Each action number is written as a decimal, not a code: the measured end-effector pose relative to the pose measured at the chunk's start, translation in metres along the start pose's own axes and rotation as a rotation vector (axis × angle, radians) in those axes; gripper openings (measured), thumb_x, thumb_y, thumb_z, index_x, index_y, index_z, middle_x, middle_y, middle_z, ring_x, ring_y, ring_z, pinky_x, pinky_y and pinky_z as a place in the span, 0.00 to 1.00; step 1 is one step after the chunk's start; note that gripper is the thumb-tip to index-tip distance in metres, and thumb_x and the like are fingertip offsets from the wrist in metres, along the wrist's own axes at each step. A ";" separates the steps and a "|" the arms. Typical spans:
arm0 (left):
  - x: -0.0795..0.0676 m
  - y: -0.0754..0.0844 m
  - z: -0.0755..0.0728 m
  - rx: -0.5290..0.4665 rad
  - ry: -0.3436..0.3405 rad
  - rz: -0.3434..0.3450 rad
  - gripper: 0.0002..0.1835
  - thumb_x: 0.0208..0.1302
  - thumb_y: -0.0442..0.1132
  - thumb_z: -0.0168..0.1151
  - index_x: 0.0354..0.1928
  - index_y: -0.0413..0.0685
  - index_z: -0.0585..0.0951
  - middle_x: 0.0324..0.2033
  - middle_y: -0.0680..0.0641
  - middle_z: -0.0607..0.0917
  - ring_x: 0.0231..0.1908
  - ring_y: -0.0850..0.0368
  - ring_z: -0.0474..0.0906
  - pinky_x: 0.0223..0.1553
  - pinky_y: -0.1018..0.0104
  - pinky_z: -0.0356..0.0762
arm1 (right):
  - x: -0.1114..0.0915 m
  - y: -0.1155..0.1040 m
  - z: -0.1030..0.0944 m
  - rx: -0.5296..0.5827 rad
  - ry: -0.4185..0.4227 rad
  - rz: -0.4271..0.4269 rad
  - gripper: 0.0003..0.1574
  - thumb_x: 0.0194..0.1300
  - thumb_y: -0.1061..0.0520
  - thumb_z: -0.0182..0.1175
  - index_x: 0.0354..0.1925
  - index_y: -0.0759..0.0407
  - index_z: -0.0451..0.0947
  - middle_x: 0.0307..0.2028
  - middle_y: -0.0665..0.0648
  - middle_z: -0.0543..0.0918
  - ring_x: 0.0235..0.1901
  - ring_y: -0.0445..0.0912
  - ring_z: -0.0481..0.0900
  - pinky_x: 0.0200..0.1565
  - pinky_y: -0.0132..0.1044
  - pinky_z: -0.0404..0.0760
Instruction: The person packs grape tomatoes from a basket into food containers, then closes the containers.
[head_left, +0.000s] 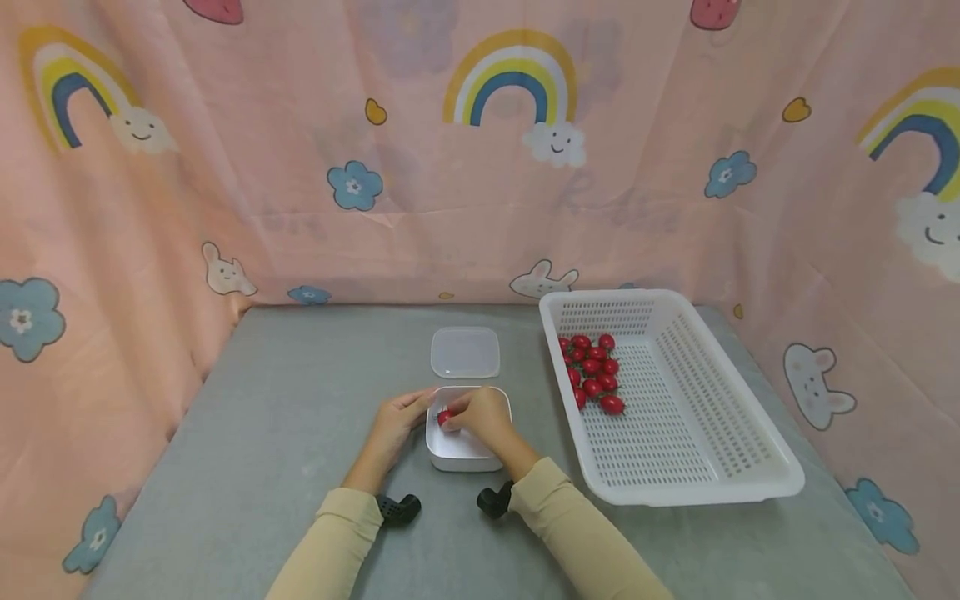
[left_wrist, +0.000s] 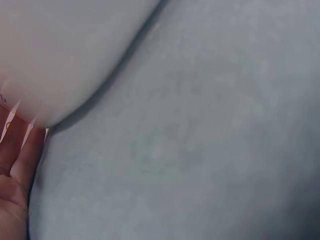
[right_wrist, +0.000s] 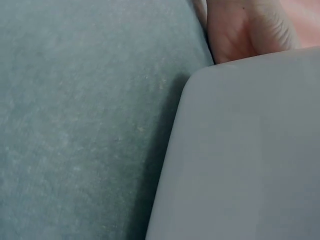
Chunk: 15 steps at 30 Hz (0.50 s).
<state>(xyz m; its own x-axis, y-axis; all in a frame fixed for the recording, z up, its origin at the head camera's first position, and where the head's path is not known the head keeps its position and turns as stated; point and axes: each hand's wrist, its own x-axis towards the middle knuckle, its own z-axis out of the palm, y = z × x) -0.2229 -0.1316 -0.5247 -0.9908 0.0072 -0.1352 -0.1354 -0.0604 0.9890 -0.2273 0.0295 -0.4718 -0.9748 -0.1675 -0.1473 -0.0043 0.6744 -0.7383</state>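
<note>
A small white square container (head_left: 467, 463) stands on the table in front of me in the head view. My right hand (head_left: 486, 417) reaches over its rim and pinches a red cherry tomato (head_left: 444, 417) low inside the container. My left hand (head_left: 397, 423) rests against the container's left wall, its fingers extended along the side. In the left wrist view the left fingers (left_wrist: 29, 155) touch the pale wall. The right wrist view has the container's outer wall (right_wrist: 240, 150) in front, which hides the right fingertips and the tomato.
A clear flat lid (head_left: 465, 352) lies just behind the container. To the right stands a large white perforated basket (head_left: 720, 417), with several cherry tomatoes (head_left: 592, 367) along its left side. Grey cloth (head_left: 315, 367) covers the table, and a pink patterned curtain (head_left: 450, 233) hangs around it.
</note>
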 end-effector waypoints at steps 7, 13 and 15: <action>0.002 -0.003 0.000 -0.008 -0.007 0.005 0.20 0.70 0.39 0.61 0.55 0.30 0.81 0.54 0.39 0.85 0.44 0.67 0.84 0.52 0.69 0.81 | 0.000 0.002 0.001 -0.008 0.011 -0.031 0.17 0.45 0.59 0.79 0.36 0.63 0.89 0.36 0.58 0.91 0.42 0.48 0.87 0.43 0.36 0.84; 0.002 -0.002 0.001 -0.032 -0.009 0.015 0.18 0.70 0.35 0.59 0.55 0.28 0.80 0.54 0.38 0.85 0.42 0.69 0.83 0.47 0.75 0.81 | -0.002 -0.004 -0.004 0.003 0.028 -0.033 0.18 0.47 0.58 0.78 0.38 0.63 0.89 0.38 0.58 0.91 0.43 0.48 0.87 0.46 0.39 0.84; 0.002 -0.002 0.001 -0.029 -0.005 0.013 0.18 0.69 0.35 0.60 0.55 0.28 0.80 0.54 0.37 0.85 0.43 0.70 0.83 0.47 0.74 0.81 | -0.004 -0.011 -0.010 0.019 0.025 -0.026 0.18 0.50 0.57 0.77 0.41 0.61 0.89 0.40 0.58 0.90 0.46 0.50 0.86 0.48 0.42 0.84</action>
<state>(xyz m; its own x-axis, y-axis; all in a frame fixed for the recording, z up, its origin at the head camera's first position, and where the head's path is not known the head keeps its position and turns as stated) -0.2246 -0.1310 -0.5265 -0.9925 0.0114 -0.1215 -0.1221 -0.0894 0.9885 -0.2251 0.0297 -0.4567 -0.9797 -0.1666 -0.1117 -0.0256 0.6564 -0.7540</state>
